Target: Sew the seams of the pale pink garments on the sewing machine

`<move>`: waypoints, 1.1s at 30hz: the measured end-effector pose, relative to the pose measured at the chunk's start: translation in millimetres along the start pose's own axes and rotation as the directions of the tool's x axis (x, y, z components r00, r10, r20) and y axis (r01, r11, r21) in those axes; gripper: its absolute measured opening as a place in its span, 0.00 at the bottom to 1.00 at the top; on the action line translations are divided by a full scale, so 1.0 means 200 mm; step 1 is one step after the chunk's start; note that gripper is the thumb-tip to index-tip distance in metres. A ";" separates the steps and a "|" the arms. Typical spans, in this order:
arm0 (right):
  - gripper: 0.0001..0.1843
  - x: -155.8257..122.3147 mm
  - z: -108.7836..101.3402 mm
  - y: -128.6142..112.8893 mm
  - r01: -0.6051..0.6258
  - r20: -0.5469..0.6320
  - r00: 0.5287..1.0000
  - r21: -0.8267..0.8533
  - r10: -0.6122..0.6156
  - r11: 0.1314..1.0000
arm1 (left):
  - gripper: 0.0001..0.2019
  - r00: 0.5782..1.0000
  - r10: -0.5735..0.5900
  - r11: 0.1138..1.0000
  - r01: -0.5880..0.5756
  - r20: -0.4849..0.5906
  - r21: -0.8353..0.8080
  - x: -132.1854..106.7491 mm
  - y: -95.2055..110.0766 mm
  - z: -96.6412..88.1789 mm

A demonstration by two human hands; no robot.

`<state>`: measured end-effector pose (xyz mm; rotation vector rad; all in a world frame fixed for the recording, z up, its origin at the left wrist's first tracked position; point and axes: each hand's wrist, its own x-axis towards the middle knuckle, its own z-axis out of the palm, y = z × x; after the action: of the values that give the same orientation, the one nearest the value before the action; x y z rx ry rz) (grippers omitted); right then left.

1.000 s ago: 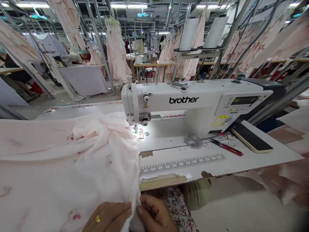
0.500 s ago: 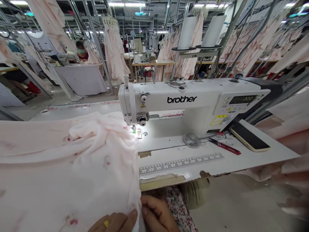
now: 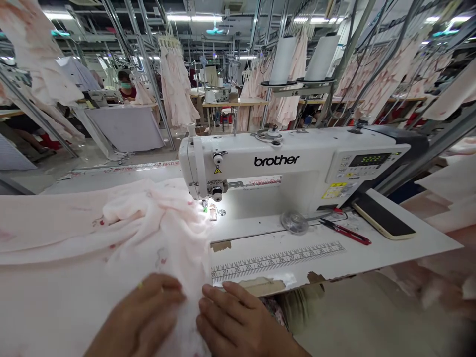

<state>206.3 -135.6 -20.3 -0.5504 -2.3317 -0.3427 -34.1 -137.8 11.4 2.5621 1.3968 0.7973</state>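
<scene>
Pale pink fabric (image 3: 85, 292) with small reddish prints spreads in loose folds across the left of the table, its right edge running up to the needle area. A white Brother sewing machine (image 3: 238, 153) stands behind it, with the lit presser foot (image 3: 205, 206) at the fabric's far corner. Slightly blurred, my left hand (image 3: 141, 312) hovers over or rests on the fabric, fingers loosely bent and apart, a yellow ring on one. My right hand (image 3: 238, 317) lies flat along the fabric's right edge with its fingers spread, the tips on the cloth.
Red thread snips (image 3: 345, 232), a clear round disc (image 3: 294, 222) and a phone (image 3: 385, 215) lie on the table's right. A printed ruler (image 3: 278, 260) runs near the front edge. Thread cones (image 3: 283, 62) stand above. Behind, a person (image 3: 127, 87) sits among hanging garments.
Both hands have moved up the fabric toward the machine. Their pinch on the fabric's near edge has opened out, the right fingers now flat. The view has tilted up slightly.
</scene>
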 end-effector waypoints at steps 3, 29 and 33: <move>0.07 0.05 -0.03 0.05 0.082 0.023 0.996 0.067 -0.084 0.994 | 0.18 0.956 -0.293 0.939 0.289 -0.006 0.184 0.20 -0.15 -0.04; 0.24 0.20 0.13 0.47 0.160 0.207 0.908 0.632 -0.364 0.758 | 0.14 0.977 0.138 0.953 -0.175 0.160 0.247 0.53 -0.19 0.16; 0.23 0.16 0.13 0.47 0.108 0.155 0.944 0.689 -0.292 0.717 | 0.12 0.986 0.105 0.970 -0.130 0.130 0.204 0.55 -0.23 0.24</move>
<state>214.7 -34.0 -8.4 0.0357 -2.5401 0.5166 3.4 -16.0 -2.3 2.8234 1.3727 0.5258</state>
